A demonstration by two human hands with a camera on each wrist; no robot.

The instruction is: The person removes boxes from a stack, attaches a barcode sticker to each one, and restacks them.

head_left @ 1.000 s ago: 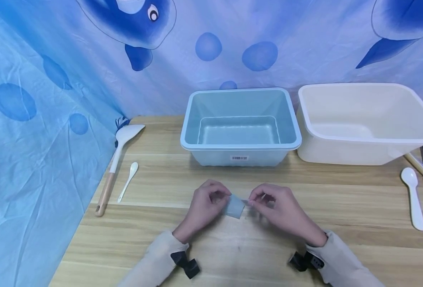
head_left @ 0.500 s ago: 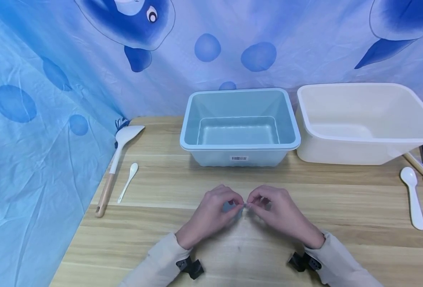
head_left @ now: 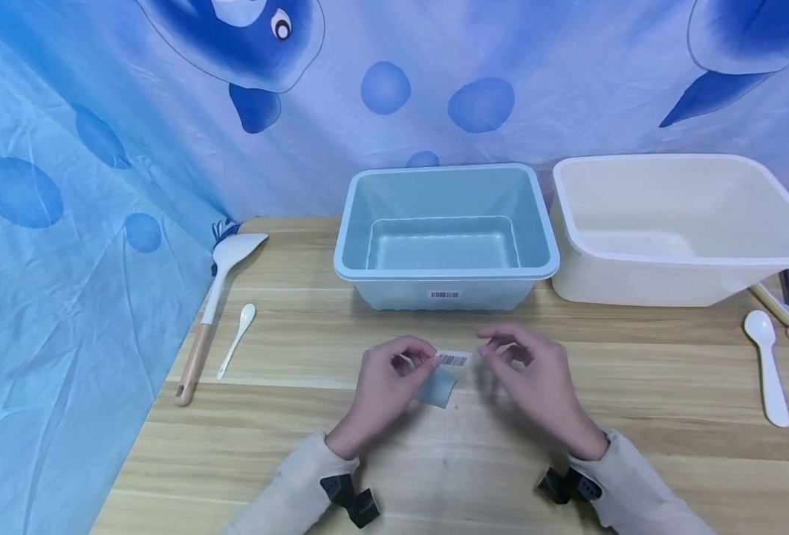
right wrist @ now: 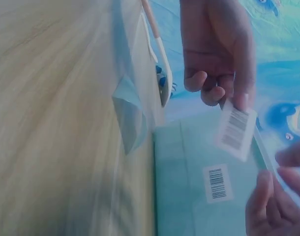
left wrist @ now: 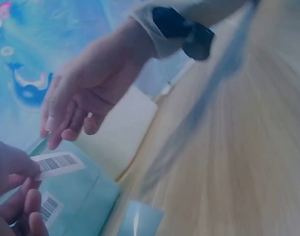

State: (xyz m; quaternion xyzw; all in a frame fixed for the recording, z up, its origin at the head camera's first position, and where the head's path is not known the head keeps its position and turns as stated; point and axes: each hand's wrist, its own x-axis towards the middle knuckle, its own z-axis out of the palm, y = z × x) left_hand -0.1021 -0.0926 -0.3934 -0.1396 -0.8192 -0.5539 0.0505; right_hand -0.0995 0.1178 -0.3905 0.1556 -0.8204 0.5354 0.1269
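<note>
My left hand (head_left: 389, 390) pinches one end of a white barcode sticker (head_left: 454, 359) between thumb and forefinger, above the table in the head view. The sticker's printed bars face up and its free end points right. Just beyond that end, my right hand (head_left: 535, 390) hovers with thumb and forefinger parted, holding nothing. Below the sticker lies a small light-blue slip (head_left: 437, 388), its left side partly covered by the left hand. In the right wrist view the slip (right wrist: 129, 115) looks bent. Behind both hands stands a light-blue plastic bin (head_left: 394, 293) with another barcode label (head_left: 444, 295) on its front wall.
To the bin's right stands a white plastic bin (head_left: 635, 286). A white spoon (head_left: 767, 368) lies at the table's right, near a wooden-coloured handle (head_left: 772, 303). On the left are a white spatula (head_left: 215, 297) with a wooden handle and a small white spoon (head_left: 237, 338).
The hands came together at the sticker, then parted. The right hand let go and moved slightly up and right; the left drew back left, with the sticker now showing flat in its pinch.
</note>
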